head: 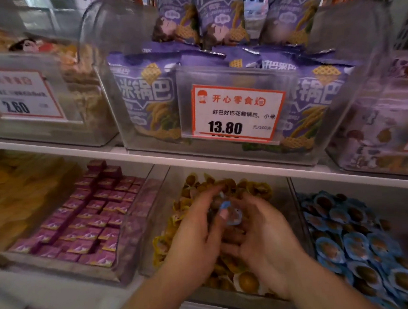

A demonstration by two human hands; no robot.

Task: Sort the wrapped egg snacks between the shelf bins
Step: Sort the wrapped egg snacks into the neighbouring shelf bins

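1. Nearest the onlooker, two bare forearms reach into the middle bin (289,211) on the lower shelf, which is heaped with yellow-wrapped egg snacks (248,281).

2. The left hand (194,234) and right hand (264,237) meet over the heap, with a blue-wrapped egg snack (231,214) between their fingertips. The left fingers curl onto it in a narrow pinch; the right hand's fingers bend in around it from the other side, though blur makes it hard to tell how firmly that hand holds it.

3. The blue piece looks like a stray among the yellow ones, likely bound for the bin of blue-wrapped egg snacks (354,247) just to the right.

4. The risk: a small, slick wrapper pinched at its edge could slip during a handover and fall back into the yellow heap, where it might sink from sight.

5. Carried right, it must clear the clear divider wall between the bins; a low pass could knock it loose or drag yellow packs over.

6. To the left lies a bin of purple boxed sweets (89,215); a careless elbow could disturb those rows.

7. Beyond, on the upper shelf, purple snack bags (146,98) stand behind a price card (236,111) reading 13.80, apart from the work.
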